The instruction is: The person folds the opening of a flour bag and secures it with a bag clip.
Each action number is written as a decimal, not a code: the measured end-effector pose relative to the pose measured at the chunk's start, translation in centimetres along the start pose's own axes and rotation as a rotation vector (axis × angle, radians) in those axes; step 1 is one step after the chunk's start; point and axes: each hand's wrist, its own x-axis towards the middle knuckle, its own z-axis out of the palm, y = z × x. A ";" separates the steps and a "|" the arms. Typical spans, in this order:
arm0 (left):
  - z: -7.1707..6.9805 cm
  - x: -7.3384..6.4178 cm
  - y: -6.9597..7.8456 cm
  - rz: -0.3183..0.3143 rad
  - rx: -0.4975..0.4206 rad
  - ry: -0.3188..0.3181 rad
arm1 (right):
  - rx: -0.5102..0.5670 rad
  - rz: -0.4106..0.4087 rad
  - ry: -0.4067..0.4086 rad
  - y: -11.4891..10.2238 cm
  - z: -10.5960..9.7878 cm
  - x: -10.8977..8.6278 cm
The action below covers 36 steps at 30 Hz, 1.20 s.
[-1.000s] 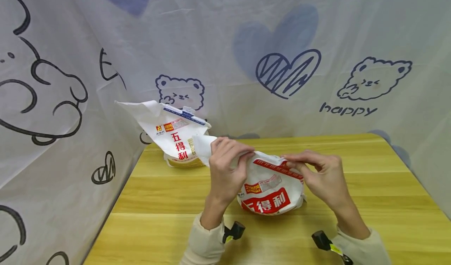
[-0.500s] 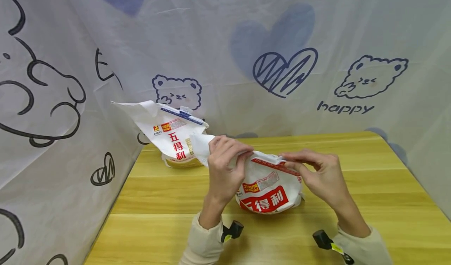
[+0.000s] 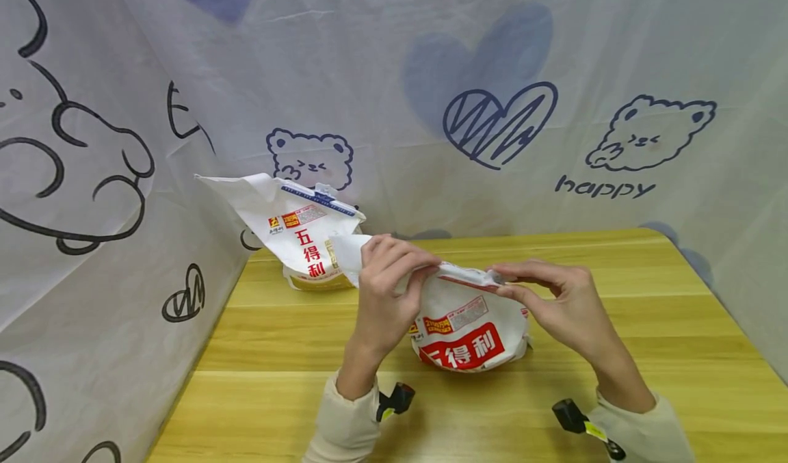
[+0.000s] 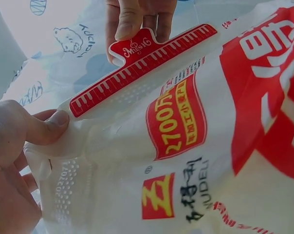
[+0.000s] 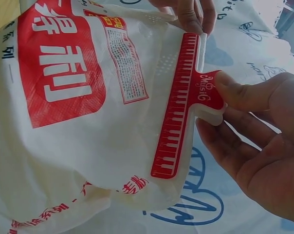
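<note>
A white bag [image 3: 458, 312] with red printing and Chinese characters stands on the table, its top edge raised between my hands. A red clip [image 4: 142, 70] patterned with piano keys and marked "Music" sits along that edge. My left hand [image 3: 390, 295] pinches the bag's top beside the left end of the clip, thumb on the near side in the left wrist view. With thumb and fingers, my right hand [image 3: 563, 306] grips the clip's tab [image 5: 209, 90]. In the head view, little of the clip's red face shows.
Behind and to the left stands a similar white bag [image 3: 295, 237] with a blue clip [image 3: 317, 197] across its top. The wooden table [image 3: 277, 381] meets a printed cloth backdrop [image 3: 400, 107] at the back and on the left.
The clip has tilted: its red face has narrowed in the head view and its white edge shows more. Both hands keep their hold and have shifted only slightly.
</note>
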 end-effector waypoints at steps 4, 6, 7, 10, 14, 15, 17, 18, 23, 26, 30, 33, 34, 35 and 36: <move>-0.4 0.0 0.1 -0.003 -0.001 -0.025 | 0.024 -0.011 -0.010 0.2 0.0 0.0; -0.6 0.0 0.2 -0.002 0.002 -0.043 | 0.027 -0.016 -0.011 0.2 0.0 -0.1; -0.7 0.0 0.2 -0.001 0.005 -0.052 | 0.029 -0.016 -0.012 0.3 0.1 -0.1; -1.0 0.0 0.3 0.004 0.013 -0.079 | 0.026 -0.015 -0.016 0.2 0.1 -0.1; -1.5 0.1 0.3 0.014 0.009 -0.098 | 0.004 -0.021 -0.009 -0.1 0.1 -0.2; -1.6 0.1 0.4 0.018 0.005 -0.100 | -0.005 -0.029 -0.004 -0.2 0.0 -0.3; -1.9 0.1 0.4 0.030 -0.008 -0.100 | -0.023 -0.051 0.008 -0.4 -0.1 -0.4; -2.1 0.0 0.5 0.037 -0.015 -0.099 | -0.031 -0.063 0.016 -0.4 -0.2 -0.4; -2.8 -0.6 0.9 0.092 -0.033 -0.122 | -0.046 -0.156 0.058 -0.4 -0.6 -1.0; -3.0 -1.3 1.1 0.146 -0.021 -0.127 | -0.086 -0.192 0.068 -0.3 -0.8 -1.6; -3.2 -2.3 1.5 0.232 -0.007 -0.087 | -0.158 -0.201 0.080 -0.5 -0.8 -2.6; -3.2 -3.4 1.7 0.273 -0.014 -0.098 | -0.162 -0.213 0.099 -0.3 -0.7 -3.3; -3.2 -3.8 1.7 0.275 -0.017 -0.120 | -0.154 -0.220 0.100 -0.2 -0.7 -3.6; -3.1 -4.2 1.7 0.272 -0.019 -0.148 | -0.147 -0.226 0.094 0.0 -0.6 -3.8; -3.0 -4.7 1.6 0.266 -0.021 -0.181 | -0.137 -0.230 0.082 0.3 -0.5 -4.1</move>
